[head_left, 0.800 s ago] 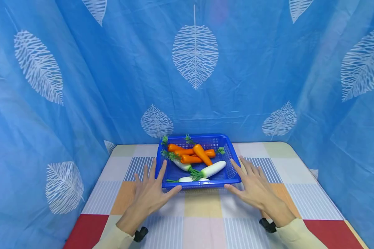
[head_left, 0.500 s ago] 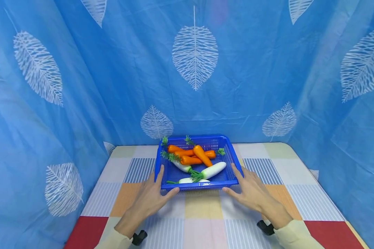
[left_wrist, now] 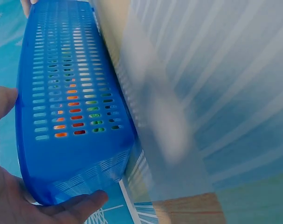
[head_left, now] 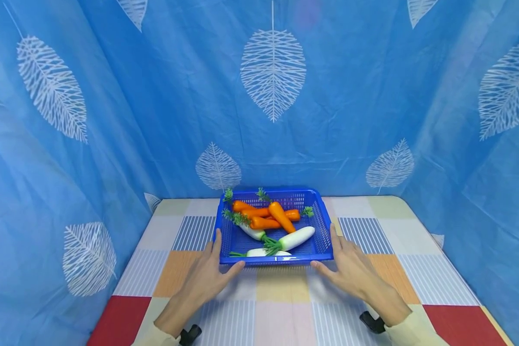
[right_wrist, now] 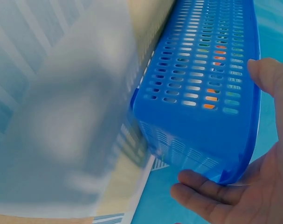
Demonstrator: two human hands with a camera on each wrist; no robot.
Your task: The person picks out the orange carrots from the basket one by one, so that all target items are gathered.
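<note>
A blue plastic basket [head_left: 277, 260] with slotted walls stands toward the far side of the table. Several orange carrots [head_left: 282, 217] with green tops lie in its back half, and three white radishes [head_left: 298, 237] lie nearer the front. My left hand [head_left: 204, 275] grips the front left corner, its thumb at the front rim and its fingers at the side wall. In the left wrist view, fingertips [left_wrist: 97, 198] reach under the rim. At the front right corner my right hand [head_left: 351, 269] holds on the same way; fingertips [right_wrist: 192, 179] show beneath the rim in the right wrist view.
A patchwork-checked tablecloth [head_left: 281, 317] covers the table. Blue curtains [head_left: 328, 96] with white leaf prints hang behind the basket and along both sides. A black wrist strap [head_left: 372, 322] sits on each arm below the pale sleeves.
Both hands have come from spread fingers beside the basket to its front corners and now hold it. The basket's front edge appears slightly lower and closer in the head view.
</note>
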